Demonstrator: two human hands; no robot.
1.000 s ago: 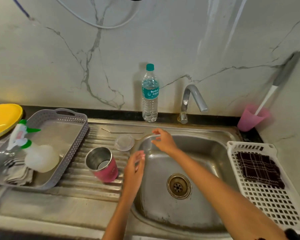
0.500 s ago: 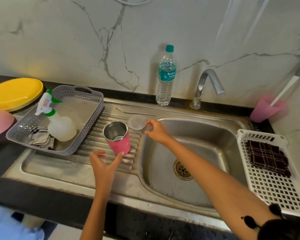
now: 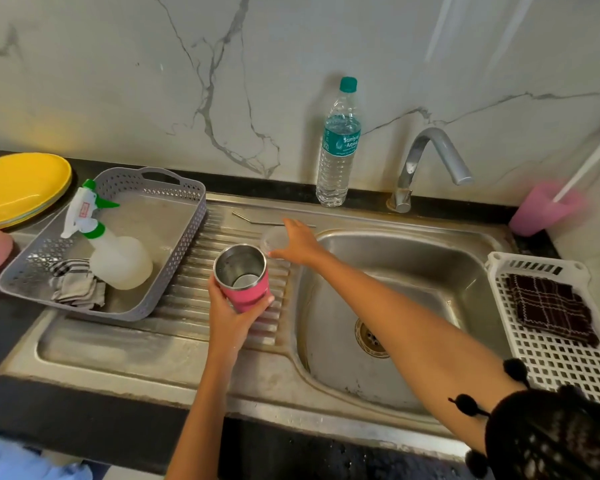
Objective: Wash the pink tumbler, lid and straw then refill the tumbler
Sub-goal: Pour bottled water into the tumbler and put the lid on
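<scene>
So the left hand [image 3: 231, 322] is gripping the pink tumbler [image 3: 248, 294] low on its body. The thumb is curling round the left side and the fingers [image 3: 268, 301] are wrapping round the right. The tumbler is sitting upright at the right end of the ribbed steel drainboard [image 3: 187, 299], mouth open, with a shiny bare-metal inside.

The right hand [image 3: 300, 242] is reaching across the corner of the sink [image 3: 413, 268] and lying over the clear round lid [image 3: 272, 239]. Its fingers are spread and fairly straight, not curling round anything. The lid is lying flat just behind the tumbler, and about half of it is hiding under the palm. I honestly can't tell if the hand is pressing on it or just hovering.

The thin bent metal straw [image 3: 257, 221] is lying along the back edge of the drainboard, with its right end disappearing behind the fingertips.

Off to the left, a grey perforated plastic basket [image 3: 179, 194] is holding a white spray bottle [image 3: 118, 261] with green trim and a crumpled striped cloth [image 3: 77, 285]. Yellow plates [image 3: 21, 185] are stacking up on the black bench, cut off by the frame edge.

A clear ribbed water bottle [image 3: 338, 150] is standing against the marble wall beside the chrome tap [image 3: 426, 157]. On the right, a blurry pink cup [image 3: 541, 211] and a white lattice tray [image 3: 541, 362] with a dark checked cloth [image 3: 551, 310] are sitting partly out of shot.
</scene>
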